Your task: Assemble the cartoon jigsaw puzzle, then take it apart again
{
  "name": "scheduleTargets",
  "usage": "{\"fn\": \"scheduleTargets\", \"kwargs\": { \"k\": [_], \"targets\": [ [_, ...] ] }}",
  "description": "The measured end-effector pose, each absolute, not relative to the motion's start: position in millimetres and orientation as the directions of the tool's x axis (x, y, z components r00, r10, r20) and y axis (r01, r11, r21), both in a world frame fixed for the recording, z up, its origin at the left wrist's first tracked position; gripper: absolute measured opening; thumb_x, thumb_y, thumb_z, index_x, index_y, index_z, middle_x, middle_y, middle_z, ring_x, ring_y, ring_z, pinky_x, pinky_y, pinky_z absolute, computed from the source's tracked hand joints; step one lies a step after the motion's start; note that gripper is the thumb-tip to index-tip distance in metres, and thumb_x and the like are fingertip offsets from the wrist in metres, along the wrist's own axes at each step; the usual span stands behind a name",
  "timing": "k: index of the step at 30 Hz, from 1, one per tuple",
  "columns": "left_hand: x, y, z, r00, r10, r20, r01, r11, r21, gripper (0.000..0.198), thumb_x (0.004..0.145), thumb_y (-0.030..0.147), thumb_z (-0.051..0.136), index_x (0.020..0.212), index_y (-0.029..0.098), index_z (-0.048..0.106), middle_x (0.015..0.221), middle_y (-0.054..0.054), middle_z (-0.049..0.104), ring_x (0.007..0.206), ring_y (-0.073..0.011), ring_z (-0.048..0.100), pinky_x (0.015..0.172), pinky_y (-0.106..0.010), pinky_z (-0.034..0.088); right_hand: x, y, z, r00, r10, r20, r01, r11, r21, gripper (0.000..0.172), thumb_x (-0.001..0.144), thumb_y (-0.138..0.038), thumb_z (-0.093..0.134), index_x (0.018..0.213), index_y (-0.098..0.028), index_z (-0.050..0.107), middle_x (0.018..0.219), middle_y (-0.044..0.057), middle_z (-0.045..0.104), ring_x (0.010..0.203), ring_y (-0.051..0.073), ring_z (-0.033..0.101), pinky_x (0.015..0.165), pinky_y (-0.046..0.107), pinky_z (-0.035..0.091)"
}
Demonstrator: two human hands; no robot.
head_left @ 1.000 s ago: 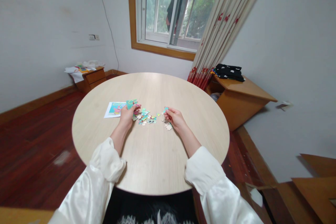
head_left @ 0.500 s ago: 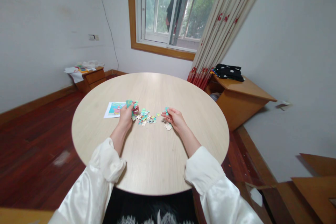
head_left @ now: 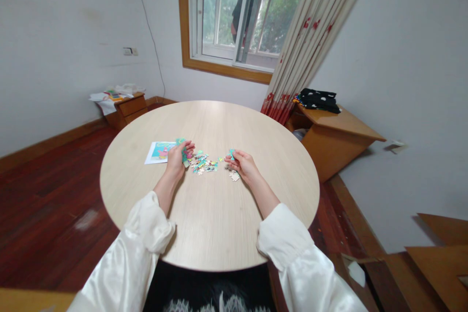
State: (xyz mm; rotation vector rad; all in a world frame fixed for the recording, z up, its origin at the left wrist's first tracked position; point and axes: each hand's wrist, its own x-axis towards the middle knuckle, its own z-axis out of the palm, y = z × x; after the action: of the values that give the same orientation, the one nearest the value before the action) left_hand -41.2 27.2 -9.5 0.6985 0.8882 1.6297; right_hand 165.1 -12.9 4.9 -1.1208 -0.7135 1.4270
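Observation:
My left hand (head_left: 177,157) is at the left edge of the loose jigsaw pieces (head_left: 204,162). It holds a joined section of jigsaw puzzle (head_left: 185,158), teal with some pink, partly hidden by the hand; its fingers lie across the front. My right hand (head_left: 244,163) pinches a teal jigsaw piece (head_left: 231,154) between thumb and fingers, to the right of the pile. Below that hand, a few pale pieces (head_left: 234,175) lie face down on the table. A printed picture (head_left: 160,152) in teal and pink lies left of my left hand.
Everything rests on a round pale table (head_left: 215,226). A small wooden cabinet (head_left: 131,107) with papers stands behind at left. At right, a tilted wooden desk (head_left: 336,144) carries black cloth (head_left: 319,100). A person (head_left: 241,17) shows outside the window.
The fingers of my left hand have come forward over the joined puzzle section and now cover more of it. My right hand stays where it was with its piece.

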Motion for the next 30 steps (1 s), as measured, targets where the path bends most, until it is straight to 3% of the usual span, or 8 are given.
{"fn": "scheduleTargets", "kwargs": {
  "k": [8, 16, 22, 26, 30],
  "targets": [
    [-42, 24, -8, -0.236, 0.972, -0.006, -0.511, -0.119, 0.851, 0.017, 0.082, 0.029, 0.057, 0.084, 0.012, 0.063, 0.074, -0.008, 0.070, 0.067, -0.0156, 0.065, 0.056, -0.023, 0.048, 165, -11, 1, 0.088, 0.971, -0.220, -0.393, -0.169, -0.904, 0.008, 0.083, -0.008, 0.058, 0.083, -0.015, 0.058, 0.067, 0.002, 0.070, 0.060, 0.010, 0.069, 0.053, 0.015, 0.054],
    [-40, 22, -6, -0.287, 0.956, 0.067, -0.453, -0.197, 0.869, 0.026, 0.082, 0.037, 0.062, 0.098, 0.016, 0.062, 0.073, -0.004, 0.071, 0.076, -0.0168, 0.067, 0.076, -0.030, 0.051, 164, -11, -2, 0.072, 0.980, -0.183, -0.387, -0.142, -0.911, 0.028, 0.076, -0.003, 0.061, 0.102, -0.015, 0.058, 0.074, 0.004, 0.073, 0.067, 0.012, 0.070, 0.062, 0.020, 0.057],
    [-40, 18, -2, -0.249, 0.968, 0.030, -0.512, -0.158, 0.844, 0.015, 0.087, 0.030, 0.056, 0.097, 0.019, 0.060, 0.077, -0.004, 0.072, 0.082, -0.0166, 0.068, 0.078, -0.030, 0.051, 163, -13, 0, 0.052, 0.979, -0.200, -0.384, -0.165, -0.908, 0.010, 0.079, -0.006, 0.061, 0.084, -0.015, 0.059, 0.068, 0.004, 0.071, 0.064, 0.011, 0.069, 0.056, 0.017, 0.055],
    [-42, 18, -1, -0.156, 0.986, -0.051, -0.584, -0.050, 0.810, 0.014, 0.088, 0.029, 0.054, 0.092, 0.017, 0.059, 0.080, -0.007, 0.071, 0.081, -0.0187, 0.068, 0.069, -0.029, 0.053, 164, -13, 0, 0.020, 0.983, -0.180, -0.354, -0.162, -0.921, 0.012, 0.073, -0.015, 0.071, 0.074, -0.014, 0.059, 0.060, 0.000, 0.066, 0.050, 0.007, 0.061, 0.046, 0.014, 0.049],
    [-42, 18, 2, -0.041, 0.993, -0.115, -0.651, 0.060, 0.756, 0.019, 0.090, 0.033, 0.049, 0.092, 0.017, 0.059, 0.086, -0.010, 0.069, 0.086, -0.0208, 0.067, 0.073, -0.032, 0.054, 165, -13, -1, 0.002, 0.991, -0.135, -0.357, -0.125, -0.926, 0.024, 0.063, -0.027, 0.078, 0.069, -0.015, 0.058, 0.047, -0.008, 0.052, 0.036, 0.002, 0.041, 0.035, 0.011, 0.032]
  ]
}}
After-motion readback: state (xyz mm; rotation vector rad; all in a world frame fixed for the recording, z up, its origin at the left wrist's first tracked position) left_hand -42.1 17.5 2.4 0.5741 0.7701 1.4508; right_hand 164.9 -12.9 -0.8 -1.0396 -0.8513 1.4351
